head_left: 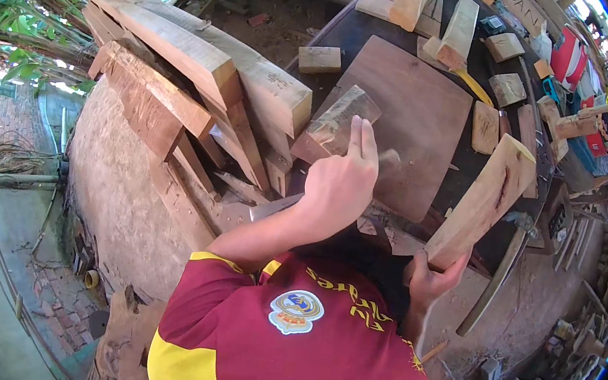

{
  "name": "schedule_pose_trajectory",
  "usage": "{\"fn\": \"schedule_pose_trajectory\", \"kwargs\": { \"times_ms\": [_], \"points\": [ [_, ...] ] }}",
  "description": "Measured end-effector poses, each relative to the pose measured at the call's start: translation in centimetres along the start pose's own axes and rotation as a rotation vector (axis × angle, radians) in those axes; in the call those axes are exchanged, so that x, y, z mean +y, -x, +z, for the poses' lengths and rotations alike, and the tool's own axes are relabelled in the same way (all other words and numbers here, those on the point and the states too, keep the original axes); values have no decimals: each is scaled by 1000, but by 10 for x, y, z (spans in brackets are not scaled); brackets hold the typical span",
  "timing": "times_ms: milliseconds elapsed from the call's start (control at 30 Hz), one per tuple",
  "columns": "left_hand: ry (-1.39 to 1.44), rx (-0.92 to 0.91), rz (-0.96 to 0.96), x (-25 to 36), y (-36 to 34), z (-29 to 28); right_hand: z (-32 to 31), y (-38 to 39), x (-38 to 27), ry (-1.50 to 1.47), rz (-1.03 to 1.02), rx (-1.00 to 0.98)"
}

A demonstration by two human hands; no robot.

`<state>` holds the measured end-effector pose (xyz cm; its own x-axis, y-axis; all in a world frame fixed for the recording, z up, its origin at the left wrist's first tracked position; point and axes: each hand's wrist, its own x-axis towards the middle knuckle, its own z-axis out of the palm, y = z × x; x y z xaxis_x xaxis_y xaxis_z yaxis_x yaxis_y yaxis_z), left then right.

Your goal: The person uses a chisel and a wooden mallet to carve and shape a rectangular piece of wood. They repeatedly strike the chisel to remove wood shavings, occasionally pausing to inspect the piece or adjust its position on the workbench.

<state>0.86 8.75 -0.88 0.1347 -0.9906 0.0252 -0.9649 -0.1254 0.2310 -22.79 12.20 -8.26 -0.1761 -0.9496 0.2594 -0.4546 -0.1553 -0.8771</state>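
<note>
Maroon and yellow cloth of the person's shirt (285, 340) filled the near edge. Just beyond it the right hand (433, 278) was closed around the lower end of a pale plank (483, 201), which leaned up and away over the edge of the dark surface (465, 172). The left hand (339, 183) reached forward, fingers (362, 138) loosely curled with two extended, pressing on a weathered wooden block (339, 122); that block lay at the near left edge of a flat brown board (411, 120) on the surface. To the left, rough timber planks (197, 70) were stacked on a mound. Farther back, small wood offcuts (502, 89) and a yellow-handled tool (476, 86) lay scattered.
</note>
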Motion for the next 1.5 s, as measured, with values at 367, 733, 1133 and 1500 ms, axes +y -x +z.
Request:
{"fn": "schedule_pose_trajectory", "kwargs": {
  "times_ms": [367, 733, 1133, 1500],
  "points": [
    [49, -16, -118, -6, 11, -10, 3, 3, 2, -44, -64, -140],
    [518, 181, 258, 39, -5, -50, -6, 5, 17, 45, -151, -19],
    [577, 302, 588, 36, -48, -44, -17, 8, 15, 89, 22, 118],
    [770, 418, 554, 23, -42, -55, -41, -30, -24, -54, -208, 127]
  ]
}}
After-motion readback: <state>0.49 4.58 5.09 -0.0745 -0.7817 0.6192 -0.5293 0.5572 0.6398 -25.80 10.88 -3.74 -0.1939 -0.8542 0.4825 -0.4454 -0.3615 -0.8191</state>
